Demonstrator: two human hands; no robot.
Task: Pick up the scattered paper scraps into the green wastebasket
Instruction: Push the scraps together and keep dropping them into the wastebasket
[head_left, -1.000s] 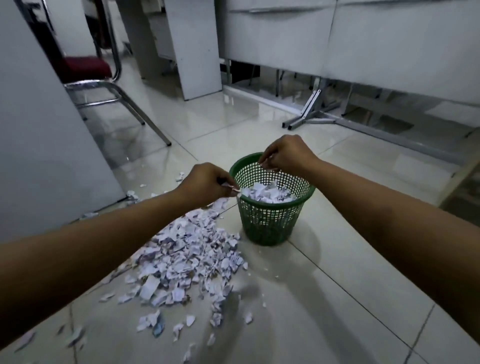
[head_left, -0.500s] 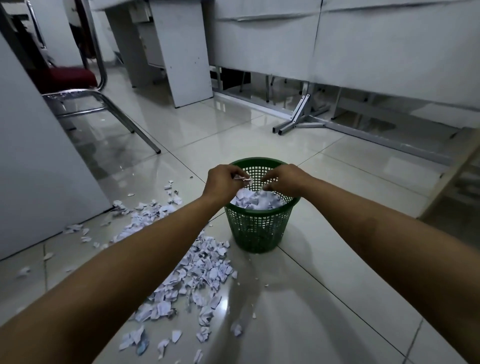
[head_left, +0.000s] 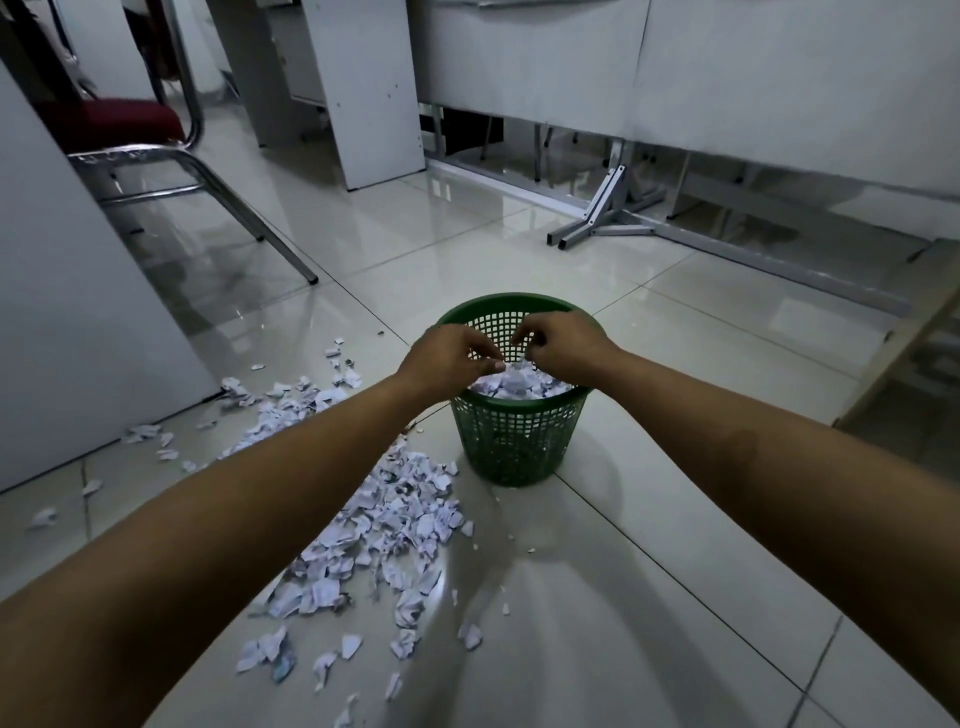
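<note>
Here, in the head view, both hands are hanging over the green wastebasket (head_left: 514, 436); the wastebasket is standing upright on the shiny white tile floor (head_left: 649, 597), near the middle of the picture; its sides are made of little square holes; white paper bits (head_left: 511, 383) are filling it close to the rim.

The left hand (head_left: 447, 361) is reaching over the left side of the rim; its fingers are curling down and in, with the tips close together; it is too small to tell if they are pinching a scrap. The right hand (head_left: 561, 348) is reaching over the right side of the rim; its fingers are curling too, with the tips bunched together just above the paper in the basket; a tiny pale bit is showing by those tips, but I cannot tell if the hand is holding it. The two hands are sitting just beside each other, fingertips almost meeting.

The scattered paper scraps (head_left: 384, 525) are lying on the floor to the left of the wastebasket and in front of it, in a big loose heap; more bits are trailing away toward a white panel (head_left: 78, 312) on the left.

Behind that, a chair with a red seat (head_left: 114, 122) and shiny metal legs is standing; white desks (head_left: 727, 78) on metal feet are standing at the back.
</note>
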